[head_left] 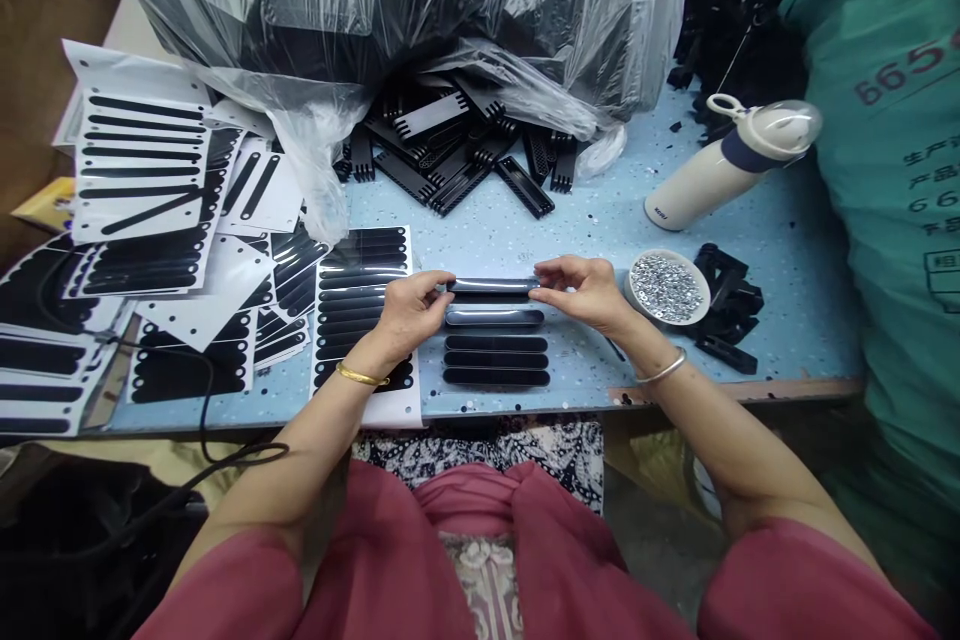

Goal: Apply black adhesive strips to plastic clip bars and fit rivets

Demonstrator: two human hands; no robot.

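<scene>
My left hand [411,308] and my right hand [581,290] pinch the two ends of a long black strip [491,285] and hold it level just above the blue table [525,230]. Directly below it lie several more black strips [495,360] in a neat stack of rows. A white sticker sheet [360,300] with black strip-shaped stickers lies by my left wrist. A small white bowl [667,287] of shiny silver bits stands right beside my right hand.
A heap of black plastic combs [457,155] spills from a big clear plastic bag [390,10] at the back. Many used sticker sheets [142,210] cover the left. A white bottle [731,160] lies at right, near a person's green garment [892,180]. Black parts [727,305] sit beyond the bowl.
</scene>
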